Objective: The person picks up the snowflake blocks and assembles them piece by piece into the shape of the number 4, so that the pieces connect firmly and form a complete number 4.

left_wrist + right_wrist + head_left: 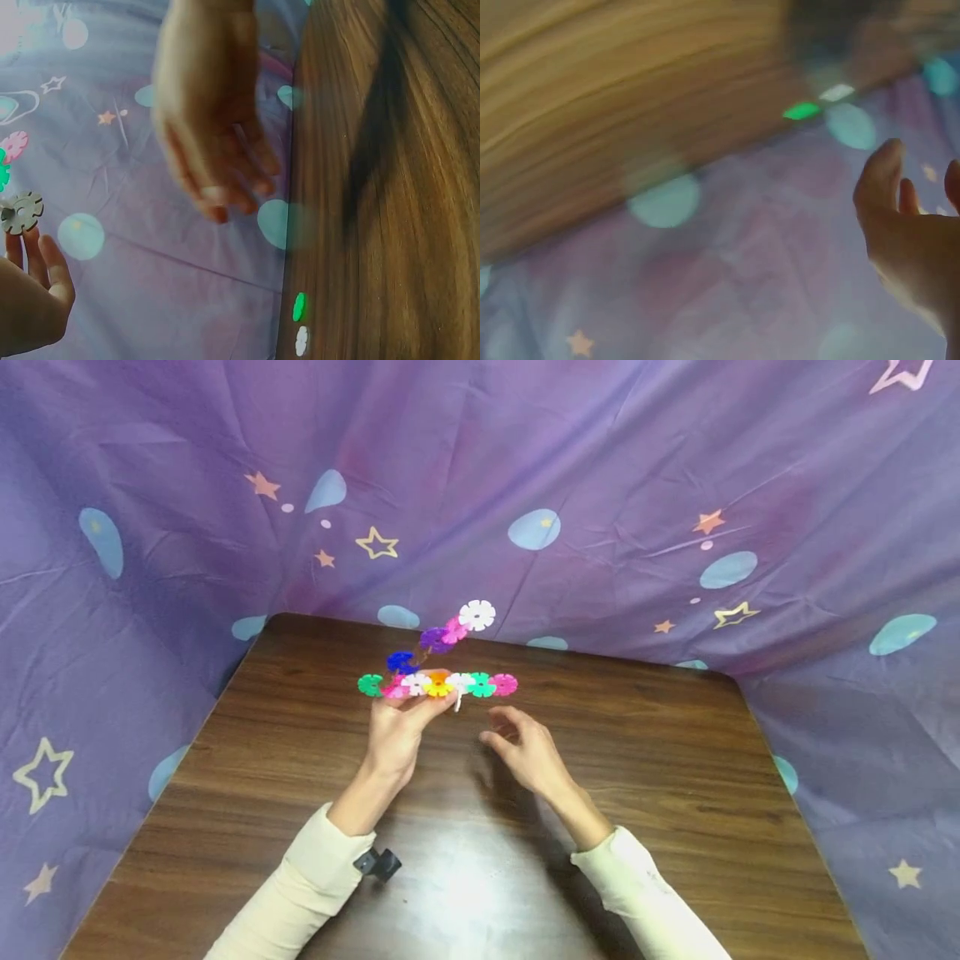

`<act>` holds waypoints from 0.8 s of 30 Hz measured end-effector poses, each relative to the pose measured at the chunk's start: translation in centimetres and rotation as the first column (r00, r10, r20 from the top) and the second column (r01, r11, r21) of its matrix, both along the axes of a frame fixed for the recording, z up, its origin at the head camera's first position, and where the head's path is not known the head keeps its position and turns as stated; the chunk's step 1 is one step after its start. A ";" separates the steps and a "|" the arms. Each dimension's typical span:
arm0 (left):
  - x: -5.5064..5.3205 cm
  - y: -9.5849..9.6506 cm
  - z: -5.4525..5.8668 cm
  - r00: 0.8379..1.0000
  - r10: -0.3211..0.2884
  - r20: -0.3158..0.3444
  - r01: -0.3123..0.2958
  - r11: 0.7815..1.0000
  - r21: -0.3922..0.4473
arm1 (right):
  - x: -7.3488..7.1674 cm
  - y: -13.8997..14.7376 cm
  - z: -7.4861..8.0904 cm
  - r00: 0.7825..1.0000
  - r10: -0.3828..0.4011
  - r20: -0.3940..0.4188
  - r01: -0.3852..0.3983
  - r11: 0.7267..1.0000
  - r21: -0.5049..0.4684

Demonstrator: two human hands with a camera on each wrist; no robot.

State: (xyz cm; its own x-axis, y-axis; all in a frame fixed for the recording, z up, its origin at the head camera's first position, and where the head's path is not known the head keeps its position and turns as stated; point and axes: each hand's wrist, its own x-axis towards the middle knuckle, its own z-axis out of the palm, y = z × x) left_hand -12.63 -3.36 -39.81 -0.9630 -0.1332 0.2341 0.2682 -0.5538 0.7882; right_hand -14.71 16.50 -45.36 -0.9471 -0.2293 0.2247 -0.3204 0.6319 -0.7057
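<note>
My left hand [393, 735] grips a built piece of interlocking flower-shaped plastic discs [438, 684] above the table. One row of discs runs sideways in green, pink, white and orange. From its left part a branch rises to the right through blue, purple and pink, ending in a white disc [477, 615]. In the left wrist view the left hand's fingers hold near a greyish disc [22, 213]. To the right of the row, apart from it, is my right hand [528, 752], holding nothing, its fingers loosely bent; it is blurred in the left wrist view.
Beneath both hands lies a brown wood-grain table [645, 793], shiny near the front. A purple curtain [615, 468] with stars and blobs surrounds its back and sides. Both wrist views show a small green piece [299, 307] and a white piece [301, 340] by the table edge.
</note>
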 end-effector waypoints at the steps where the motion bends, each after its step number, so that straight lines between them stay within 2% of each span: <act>1: 0.0 -0.1 0.0 1.000 0.003 0.003 -0.003 1.000 0.001 | -0.5 0.4 -0.5 1.000 -0.009 -0.006 0.009 0.999 0.047; 5: 0.0 -0.5 -0.2 1.000 0.010 0.006 -0.010 1.000 -0.009 | -1.9 1.5 -2.2 0.999 -0.034 -0.023 0.037 0.983 0.177; 8: 0.1 -0.7 -0.4 1.000 0.007 -0.003 -0.007 1.000 -0.012 | -2.8 1.6 -3.0 0.999 -0.054 0.000 0.053 0.974 0.218; 15: 0.2 -1.0 -0.5 1.000 0.024 0.005 -0.024 1.000 0.000 | -4.8 0.7 -4.5 0.995 -0.083 0.058 0.066 0.965 0.253; 19: 0.4 -1.0 -0.5 0.999 0.028 0.021 -0.028 1.000 0.003 | -6.0 0.1 -5.2 0.994 -0.105 0.036 0.090 0.954 0.286; 24: 0.3 -1.1 -0.5 1.000 0.027 0.004 -0.027 0.999 0.021 | -7.4 -0.4 -5.6 0.992 -0.124 0.004 0.118 0.951 0.286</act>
